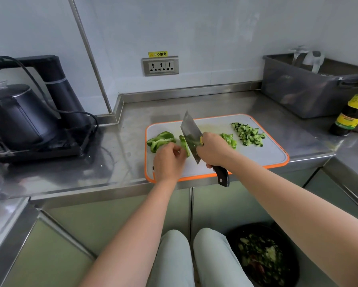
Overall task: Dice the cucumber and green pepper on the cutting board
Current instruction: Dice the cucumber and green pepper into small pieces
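A grey cutting board with an orange rim lies on the steel counter. Diced cucumber is piled at its far right, with cut green pepper bits beside it. Larger green pepper pieces lie at the board's left. My left hand holds a pepper strip down with curled fingers. My right hand grips the black handle of a cleaver, whose blade stands just right of the strip, tip tilted up and away.
A black kettle on its base sits at the left with a cord. A grey tub and a sauce bottle stand at the right. A wall socket is behind. A bin of scraps is on the floor.
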`<action>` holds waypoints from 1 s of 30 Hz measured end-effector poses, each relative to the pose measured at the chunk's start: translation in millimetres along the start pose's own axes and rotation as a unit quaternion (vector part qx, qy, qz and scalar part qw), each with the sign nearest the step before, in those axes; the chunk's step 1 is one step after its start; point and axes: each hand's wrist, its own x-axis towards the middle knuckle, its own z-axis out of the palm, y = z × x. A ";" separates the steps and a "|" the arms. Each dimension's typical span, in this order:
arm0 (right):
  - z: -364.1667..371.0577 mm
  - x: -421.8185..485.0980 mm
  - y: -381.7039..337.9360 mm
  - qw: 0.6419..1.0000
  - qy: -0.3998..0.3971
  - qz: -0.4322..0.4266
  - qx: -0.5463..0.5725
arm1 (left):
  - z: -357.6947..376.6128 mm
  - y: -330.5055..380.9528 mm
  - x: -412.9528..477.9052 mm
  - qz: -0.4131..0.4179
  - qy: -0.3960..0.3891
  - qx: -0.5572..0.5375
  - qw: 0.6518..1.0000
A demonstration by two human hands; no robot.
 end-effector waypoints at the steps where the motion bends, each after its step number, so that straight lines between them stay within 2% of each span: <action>1: 1.7 -0.9 0.1 1.000 -0.002 0.001 -0.002 | -0.6 -0.3 -0.7 0.010 0.009 0.007 1.000; 6: 0.8 0.0 -2.6 1.000 -0.003 -0.007 0.015 | -1.9 3.4 -1.8 0.031 0.022 0.030 0.999; 10: -3.4 -1.2 -4.7 1.000 0.001 -0.012 -0.023 | 3.9 -4.4 3.2 0.015 0.010 0.047 0.999; 14: -1.6 -4.3 0.8 0.999 -0.002 -0.017 -0.043 | 10.9 -12.6 8.4 0.039 0.002 0.075 0.996; 18: -3.2 -2.5 1.0 0.998 0.026 -0.036 -0.054 | 12.7 -13.9 9.8 0.033 0.010 0.071 0.997; 30: 4.4 -0.1 2.7 0.994 0.000 -0.046 -0.103 | 13.2 -18.8 12.3 0.076 -0.003 0.096 0.992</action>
